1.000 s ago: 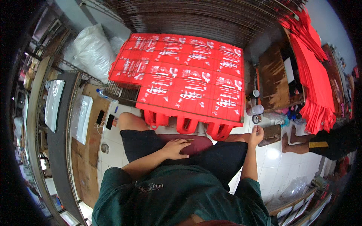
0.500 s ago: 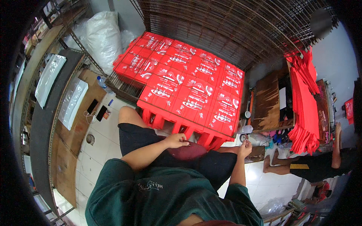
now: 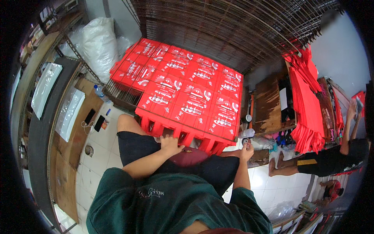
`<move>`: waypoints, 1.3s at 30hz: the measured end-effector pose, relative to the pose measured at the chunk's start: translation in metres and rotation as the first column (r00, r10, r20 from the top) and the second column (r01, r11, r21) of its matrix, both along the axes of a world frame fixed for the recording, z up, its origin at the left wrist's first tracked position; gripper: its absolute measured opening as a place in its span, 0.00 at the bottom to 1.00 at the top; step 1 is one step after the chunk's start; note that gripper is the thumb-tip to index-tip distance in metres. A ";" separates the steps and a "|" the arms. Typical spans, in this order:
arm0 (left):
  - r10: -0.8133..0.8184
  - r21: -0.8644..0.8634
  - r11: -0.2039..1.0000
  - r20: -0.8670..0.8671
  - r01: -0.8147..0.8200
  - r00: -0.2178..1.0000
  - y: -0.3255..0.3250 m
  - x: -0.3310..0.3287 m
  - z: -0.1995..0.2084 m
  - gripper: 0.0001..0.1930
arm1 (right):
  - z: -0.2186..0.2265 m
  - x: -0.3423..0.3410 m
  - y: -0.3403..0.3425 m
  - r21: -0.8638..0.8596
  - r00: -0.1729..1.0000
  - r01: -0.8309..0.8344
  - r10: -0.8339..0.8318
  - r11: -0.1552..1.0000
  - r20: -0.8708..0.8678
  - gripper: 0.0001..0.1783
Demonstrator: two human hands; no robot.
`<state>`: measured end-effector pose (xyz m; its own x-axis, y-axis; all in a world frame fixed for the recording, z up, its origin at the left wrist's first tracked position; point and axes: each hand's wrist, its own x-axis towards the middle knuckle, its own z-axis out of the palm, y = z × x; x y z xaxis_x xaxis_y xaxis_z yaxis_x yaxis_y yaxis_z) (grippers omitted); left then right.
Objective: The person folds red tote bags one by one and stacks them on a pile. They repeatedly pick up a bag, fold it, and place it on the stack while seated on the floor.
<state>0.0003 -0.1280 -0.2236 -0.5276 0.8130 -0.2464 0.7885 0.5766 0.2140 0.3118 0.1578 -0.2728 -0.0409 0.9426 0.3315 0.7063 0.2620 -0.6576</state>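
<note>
Red fabric bags (image 3: 191,87) with white print lie flat in rows on a wire rack in front of me, their handles (image 3: 187,136) hanging at the near edge. My left hand (image 3: 170,146) is by that edge, above a dark red rounded surface (image 3: 191,157) between my thighs; its fingers are stretched out and hold nothing visible. Farther right, my right hand (image 3: 247,151) has its fingers curled together beside the rack's near right corner. A small dark round thing (image 3: 246,141) shows at its fingertips; whether the fingers grip it I cannot make out.
A stack of wire racks (image 3: 218,27) rises behind the bags. More red bags (image 3: 306,105) hang at the right, where another person (image 3: 331,158) stands. On the left are a shelf (image 3: 41,156), a white sack (image 3: 99,46), a water bottle (image 3: 99,91) and phones (image 3: 99,123).
My left hand has moved left and its fingers have spread. My right hand has shifted toward the small round thing. The other person has raised their arms. The whole view has shifted slightly.
</note>
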 end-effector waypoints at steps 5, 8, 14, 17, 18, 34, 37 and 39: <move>-0.060 0.586 0.776 -0.298 0.232 0.953 0.009 0.008 0.018 0.19 | 0.032 -0.009 -0.015 0.056 0.909 -0.074 0.090 0.996 -0.407 0.16; -0.036 0.799 0.472 -0.404 0.372 0.914 0.015 0.008 0.038 0.17 | 0.073 -0.007 -0.008 0.304 0.782 -0.191 0.332 0.933 -0.528 0.19; -0.619 0.856 0.167 -0.295 0.489 0.728 0.010 0.001 0.027 0.34 | 0.245 0.028 0.091 0.566 0.717 -0.046 0.421 0.823 -0.555 0.23; -0.707 0.864 0.158 -0.239 0.478 0.666 0.013 0.003 0.022 0.37 | 0.308 0.079 0.162 0.215 0.440 0.171 0.121 0.962 -0.890 0.31; -0.724 0.856 0.180 -0.218 0.484 0.655 0.013 0.003 0.021 0.37 | 0.321 0.099 0.184 0.085 0.274 0.154 0.040 0.984 -0.961 0.37; -0.584 0.651 0.661 0.133 0.374 0.801 0.015 0.022 0.015 0.16 | 0.302 0.227 0.301 -0.096 0.092 -0.014 -0.094 0.995 -0.991 0.17; -0.572 0.619 0.692 0.158 0.371 0.805 0.015 0.026 0.028 0.15 | 0.348 0.171 0.264 -0.045 0.369 0.061 -0.064 0.997 -0.927 0.16; -0.576 0.633 0.686 0.173 0.358 0.799 0.019 0.025 0.033 0.14 | 0.392 0.150 0.242 0.025 0.581 0.050 -0.008 0.998 -0.814 0.16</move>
